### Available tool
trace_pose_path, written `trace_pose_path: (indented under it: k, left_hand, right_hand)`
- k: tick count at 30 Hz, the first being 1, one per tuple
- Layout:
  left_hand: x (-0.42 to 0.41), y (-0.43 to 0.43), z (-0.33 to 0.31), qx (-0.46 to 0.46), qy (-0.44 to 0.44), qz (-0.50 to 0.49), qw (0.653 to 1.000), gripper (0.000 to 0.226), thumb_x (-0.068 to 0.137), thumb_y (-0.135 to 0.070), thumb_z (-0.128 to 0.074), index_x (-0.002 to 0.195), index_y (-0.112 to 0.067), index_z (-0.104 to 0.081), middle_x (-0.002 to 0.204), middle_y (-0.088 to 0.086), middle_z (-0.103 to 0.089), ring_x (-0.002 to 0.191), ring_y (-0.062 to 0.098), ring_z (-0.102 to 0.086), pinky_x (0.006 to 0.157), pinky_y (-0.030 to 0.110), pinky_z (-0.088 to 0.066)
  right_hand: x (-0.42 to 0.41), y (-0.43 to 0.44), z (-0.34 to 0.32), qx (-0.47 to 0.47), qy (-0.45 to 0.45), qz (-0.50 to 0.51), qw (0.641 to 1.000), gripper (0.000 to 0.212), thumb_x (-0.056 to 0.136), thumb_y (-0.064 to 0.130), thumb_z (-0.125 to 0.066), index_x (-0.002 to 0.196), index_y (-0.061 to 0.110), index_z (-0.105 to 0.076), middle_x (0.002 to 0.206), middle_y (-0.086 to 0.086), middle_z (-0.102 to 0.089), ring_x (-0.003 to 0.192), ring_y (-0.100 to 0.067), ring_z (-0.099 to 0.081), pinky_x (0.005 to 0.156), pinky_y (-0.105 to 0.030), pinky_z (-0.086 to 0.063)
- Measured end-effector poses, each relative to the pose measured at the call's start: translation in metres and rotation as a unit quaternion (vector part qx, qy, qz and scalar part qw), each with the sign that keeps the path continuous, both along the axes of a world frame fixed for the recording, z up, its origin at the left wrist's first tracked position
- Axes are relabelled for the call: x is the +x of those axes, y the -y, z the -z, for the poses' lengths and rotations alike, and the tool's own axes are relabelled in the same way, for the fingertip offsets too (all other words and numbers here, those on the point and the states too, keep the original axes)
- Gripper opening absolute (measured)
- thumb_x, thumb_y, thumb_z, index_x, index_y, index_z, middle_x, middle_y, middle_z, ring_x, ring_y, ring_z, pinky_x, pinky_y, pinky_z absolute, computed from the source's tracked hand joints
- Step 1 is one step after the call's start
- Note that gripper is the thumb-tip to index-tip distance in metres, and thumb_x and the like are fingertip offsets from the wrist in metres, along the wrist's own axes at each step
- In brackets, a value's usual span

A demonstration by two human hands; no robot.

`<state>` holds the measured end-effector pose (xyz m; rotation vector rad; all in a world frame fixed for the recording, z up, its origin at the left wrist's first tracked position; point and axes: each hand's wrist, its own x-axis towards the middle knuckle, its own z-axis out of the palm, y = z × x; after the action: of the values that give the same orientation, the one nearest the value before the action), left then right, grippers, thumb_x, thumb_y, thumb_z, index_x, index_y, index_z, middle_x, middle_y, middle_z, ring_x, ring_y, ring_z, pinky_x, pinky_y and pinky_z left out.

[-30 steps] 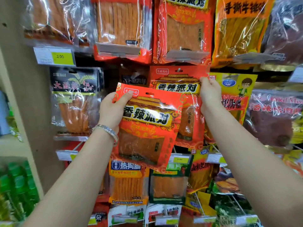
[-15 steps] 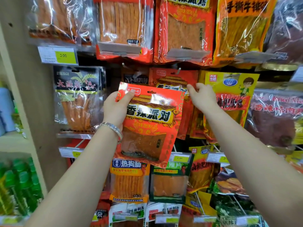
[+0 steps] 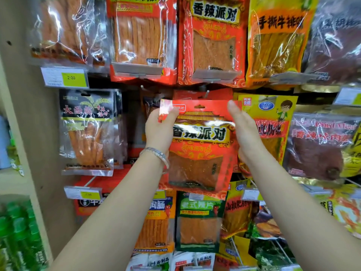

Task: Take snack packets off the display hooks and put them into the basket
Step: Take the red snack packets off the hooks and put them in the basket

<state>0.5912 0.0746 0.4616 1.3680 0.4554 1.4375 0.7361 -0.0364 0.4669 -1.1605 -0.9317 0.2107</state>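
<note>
Red foil snack packet (image 3: 199, 153), gold band of black characters across its middle, clear window in the lower half showing an orange sheet inside. Head view, the only one: the packet is off its peg and upright in front of the middle row of the display, held between both my hands. Left hand (image 3: 160, 130) grips the upper left corner, thumb curled over the front and the other fingers behind; a silver bracelet (image 3: 156, 153) sits on that wrist. Right hand (image 3: 244, 133) lies along the packet's right edge with its fingers straight and pointing up, touching the edge; thumb hidden, so I cannot tell whether it pinches from behind. Just above the packet's top edge a metal hook (image 3: 206, 93) juts out, with the top of a hanging red packet (image 3: 187, 94) showing behind the one I hold. Just beside my right hand hangs a yellow packet (image 3: 271, 114) with a cartoon face. To the left, well apart from my hands, hangs a black-topped packet (image 3: 88, 130) of orange sticks, and above it a price tag (image 3: 66, 77) marked 2.00 on its green patch. Directly below the held packet hangs a green packet (image 3: 199, 218). Green bottles (image 3: 17, 231) stand on a shelf at far lower left, blurred.
</note>
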Motion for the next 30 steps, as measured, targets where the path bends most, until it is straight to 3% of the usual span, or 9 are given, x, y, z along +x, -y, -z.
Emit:
trace_pose_path:
  k: [3,5,7,10,12,18,23,27,30]
  left_hand:
    - [0.009,-0.001,-0.006,0.055,-0.008,-0.025,0.998,0.023,0.083,-0.027,-0.07,0.102,-0.031,-0.057,0.108,0.0,-0.065,0.099,0.015,-0.063,0.094,0.038,-0.05]
    - [0.012,0.0,-0.014,0.143,-0.044,-0.04,0.988,0.05,0.086,-0.018,-0.065,0.131,-0.029,-0.045,0.124,-0.003,-0.055,0.113,0.008,-0.054,0.099,0.021,-0.043]
    - [0.015,0.002,-0.023,0.229,-0.104,-0.061,0.966,0.057,0.091,-0.018,-0.057,0.143,-0.029,-0.035,0.141,-0.002,-0.04,0.131,0.012,-0.038,0.11,0.028,-0.032]
    - [0.019,0.006,-0.034,0.294,-0.179,-0.108,0.932,0.053,0.095,-0.022,-0.049,0.144,-0.032,-0.033,0.155,-0.002,-0.022,0.144,0.017,-0.015,0.118,0.042,-0.014]
    - [0.021,0.009,-0.037,0.303,-0.198,-0.116,0.925,0.052,0.096,-0.024,-0.047,0.145,-0.033,-0.032,0.157,-0.004,-0.018,0.145,0.018,-0.009,0.118,0.042,-0.007]
    - [0.021,0.01,-0.035,0.292,-0.187,-0.103,0.932,0.053,0.095,-0.025,-0.05,0.144,-0.037,-0.033,0.157,-0.007,-0.017,0.144,0.014,-0.006,0.114,0.035,-0.004]
    - [0.021,0.007,-0.033,0.288,-0.178,-0.083,0.937,0.055,0.094,-0.025,-0.05,0.143,-0.042,-0.032,0.157,-0.007,-0.013,0.144,0.013,-0.006,0.114,0.036,-0.006]
    - [0.022,0.005,-0.03,0.279,-0.174,-0.062,0.942,0.057,0.093,-0.026,-0.05,0.141,-0.049,-0.029,0.157,-0.011,-0.011,0.144,0.013,-0.006,0.114,0.042,-0.011]
    - [0.023,0.002,-0.028,0.278,-0.16,-0.054,0.946,0.058,0.093,-0.024,-0.051,0.14,-0.051,-0.029,0.157,-0.011,-0.011,0.144,0.014,-0.005,0.11,0.036,-0.009]
  right_hand:
    - [0.005,0.002,-0.001,0.033,0.065,0.065,0.995,0.016,0.078,0.039,-0.074,0.089,0.033,-0.065,0.089,0.02,-0.072,0.086,-0.001,-0.068,0.083,-0.036,-0.054]
    - [0.011,0.002,-0.007,0.054,0.069,0.096,0.992,0.011,0.081,0.034,-0.073,0.088,0.033,-0.064,0.09,0.013,-0.072,0.088,-0.007,-0.068,0.086,-0.04,-0.054]
    - [0.017,-0.001,-0.016,0.061,0.079,0.115,0.988,0.01,0.082,0.035,-0.071,0.087,0.033,-0.063,0.09,0.014,-0.071,0.089,-0.007,-0.067,0.087,-0.04,-0.053]
    - [0.023,-0.005,-0.027,0.066,0.09,0.122,0.986,0.008,0.082,0.035,-0.07,0.085,0.036,-0.063,0.085,0.02,-0.07,0.085,0.001,-0.065,0.082,-0.033,-0.053]
    - [0.024,-0.01,-0.035,0.064,0.082,0.115,0.988,0.009,0.082,0.034,-0.07,0.088,0.034,-0.063,0.09,0.014,-0.07,0.089,-0.007,-0.067,0.083,-0.038,-0.054]
    - [0.029,-0.022,-0.045,0.027,0.049,0.128,0.99,0.011,0.079,0.028,-0.07,0.084,0.028,-0.061,0.094,0.003,-0.069,0.092,-0.02,-0.065,0.087,-0.043,-0.052]
    - [0.031,-0.03,-0.042,0.017,0.021,0.141,0.99,0.008,0.078,0.026,-0.07,0.077,0.026,-0.062,0.082,0.008,-0.066,0.083,-0.015,-0.063,0.071,-0.03,-0.049]
    - [0.031,-0.035,-0.045,0.005,0.028,0.148,0.989,0.01,0.078,0.024,-0.068,0.073,0.024,-0.06,0.079,0.006,-0.063,0.08,-0.016,-0.06,0.073,-0.033,-0.047]
    - [0.029,-0.037,-0.05,0.006,0.072,0.163,0.984,0.009,0.077,0.027,-0.069,0.076,0.026,-0.06,0.081,0.01,-0.065,0.079,-0.011,-0.061,0.07,-0.029,-0.046]
